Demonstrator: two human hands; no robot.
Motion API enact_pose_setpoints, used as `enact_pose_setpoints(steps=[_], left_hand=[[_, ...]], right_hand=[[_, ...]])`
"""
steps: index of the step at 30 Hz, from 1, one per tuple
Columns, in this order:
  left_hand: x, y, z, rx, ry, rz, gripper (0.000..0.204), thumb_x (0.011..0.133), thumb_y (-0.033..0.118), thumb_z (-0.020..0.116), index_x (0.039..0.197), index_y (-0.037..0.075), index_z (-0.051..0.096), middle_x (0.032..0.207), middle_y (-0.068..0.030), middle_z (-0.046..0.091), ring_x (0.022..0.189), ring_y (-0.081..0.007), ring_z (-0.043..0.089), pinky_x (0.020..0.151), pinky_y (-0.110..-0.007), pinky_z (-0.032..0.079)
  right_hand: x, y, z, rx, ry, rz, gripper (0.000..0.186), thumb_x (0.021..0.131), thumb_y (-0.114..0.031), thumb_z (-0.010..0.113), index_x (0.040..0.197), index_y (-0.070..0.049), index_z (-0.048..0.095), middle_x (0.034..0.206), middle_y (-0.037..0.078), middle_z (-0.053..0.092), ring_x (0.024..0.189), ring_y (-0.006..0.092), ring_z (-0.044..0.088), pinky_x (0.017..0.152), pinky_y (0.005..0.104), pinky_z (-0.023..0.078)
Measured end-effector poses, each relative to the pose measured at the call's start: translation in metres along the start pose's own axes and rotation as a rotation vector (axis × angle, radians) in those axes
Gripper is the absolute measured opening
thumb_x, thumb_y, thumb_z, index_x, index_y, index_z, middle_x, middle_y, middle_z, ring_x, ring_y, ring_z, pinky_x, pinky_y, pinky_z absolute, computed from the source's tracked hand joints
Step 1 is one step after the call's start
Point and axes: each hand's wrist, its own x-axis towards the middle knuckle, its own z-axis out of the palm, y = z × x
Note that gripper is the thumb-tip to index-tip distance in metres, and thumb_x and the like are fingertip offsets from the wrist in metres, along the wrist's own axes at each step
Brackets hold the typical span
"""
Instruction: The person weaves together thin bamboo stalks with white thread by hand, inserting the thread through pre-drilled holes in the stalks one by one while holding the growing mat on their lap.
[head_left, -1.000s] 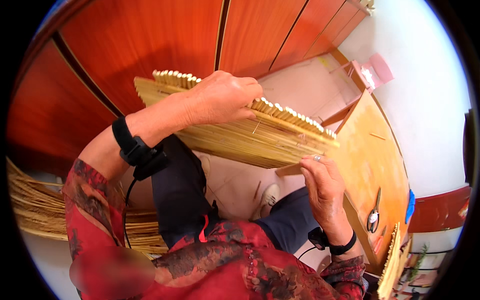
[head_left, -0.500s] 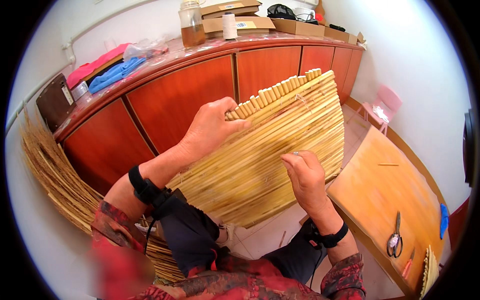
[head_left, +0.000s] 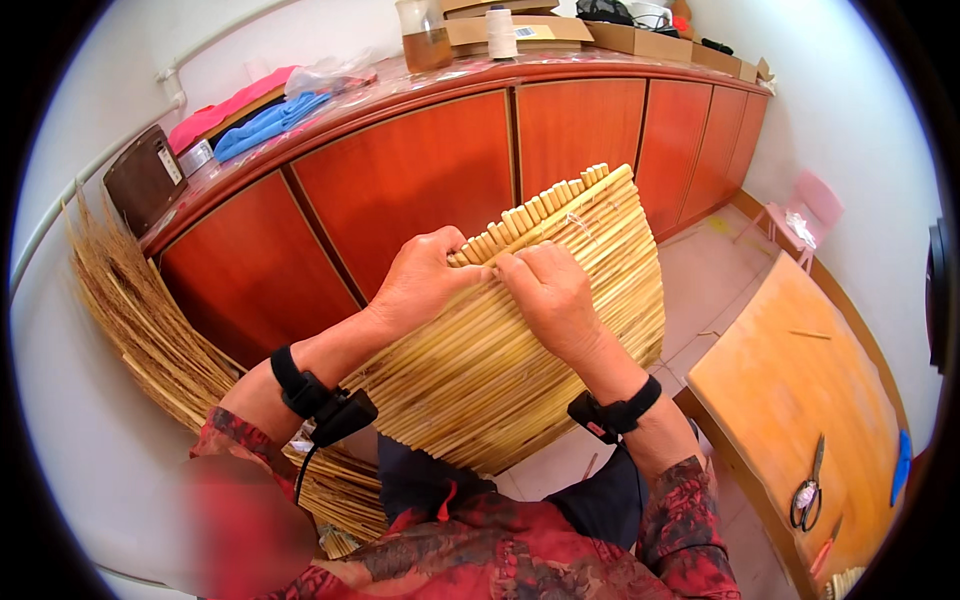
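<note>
A mat of yellow reed stalks [head_left: 540,360], laid side by side and bound with thin thread, is held up in front of me. Along its far edge runs a row of short cut stalk ends [head_left: 535,213]. My left hand [head_left: 425,280] is closed round that edge at its left end, thumb on the near face. Close beside it, my right hand [head_left: 550,295] is closed in a pinch at the topmost stalk. What lies between its fingertips is hidden. Loose white thread ends [head_left: 580,225] show on the mat, to the right of my right hand.
A low wooden table [head_left: 790,390] at right holds black-handled scissors [head_left: 808,490], a red-handled tool [head_left: 825,555] and a blue object [head_left: 901,468]. Red cabinets [head_left: 410,170] stand beyond, topped by a thread spool [head_left: 501,33] and a jar [head_left: 424,40]. Long stalks [head_left: 150,310] lean at left.
My right hand has moved up and left from over the mat's middle to its top edge, beside my left hand. The mat has shifted slightly, and the whole view has turned a little.
</note>
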Motion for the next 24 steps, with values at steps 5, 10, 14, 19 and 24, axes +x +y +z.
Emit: enact_pose_setpoints(steps=[5,10,14,19,24], left_hand=[[0.006,-0.017,0.007,-0.072,0.014,0.006,0.025,0.082,0.014,0.072,0.096,-0.004,0.063,0.082,-0.0062,0.065,0.079,-0.0101,0.059,0.071,-0.029,0.05],[0.013,-0.032,0.013,-0.087,0.036,0.035,0.023,0.084,0.011,0.071,0.097,-0.005,0.063,0.086,-0.0062,0.065,0.083,-0.0091,0.059,0.072,-0.028,0.05],[0.022,-0.032,0.032,-0.026,0.098,0.041,0.03,0.077,0.021,0.073,0.092,-0.003,0.065,0.086,-0.0212,0.065,0.083,-0.0292,0.066,0.074,-0.037,0.049],[0.017,-0.044,0.036,-0.015,0.118,-0.102,0.027,0.076,0.02,0.071,0.091,-0.001,0.065,0.087,-0.0202,0.065,0.084,-0.0343,0.064,0.074,-0.042,0.048],[0.033,-0.041,0.051,0.004,0.131,-0.037,0.028,0.078,0.018,0.071,0.094,-0.003,0.064,0.086,-0.0188,0.065,0.083,-0.0283,0.064,0.075,-0.037,0.048]], right_hand=[[0.003,0.012,0.017,-0.008,0.024,-0.147,0.021,0.071,-0.007,0.063,0.091,-0.002,0.062,0.075,0.007,0.055,0.07,0.0236,0.056,0.063,0.0354,0.045],[0.001,0.019,0.031,0.039,0.029,-0.19,0.016,0.075,-0.009,0.06,0.09,-0.002,0.06,0.076,0.006,0.052,0.071,0.0231,0.053,0.065,0.0346,0.042],[-0.006,0.012,0.005,0.079,0.092,-0.242,0.015,0.074,-0.007,0.061,0.088,-0.002,0.061,0.08,0.007,0.057,0.069,0.0239,0.054,0.065,0.0351,0.043],[-0.003,0.014,-0.015,0.586,0.254,0.306,0.009,0.09,-0.01,0.057,0.088,-0.001,0.06,0.085,0.009,0.063,0.086,0.0255,0.065,0.076,0.0354,0.05],[-0.002,0.016,-0.017,1.457,0.345,0.861,0.02,0.102,-0.017,0.046,0.092,-0.002,0.054,0.079,0.006,0.061,0.078,0.0206,0.067,0.077,0.0341,0.055]])
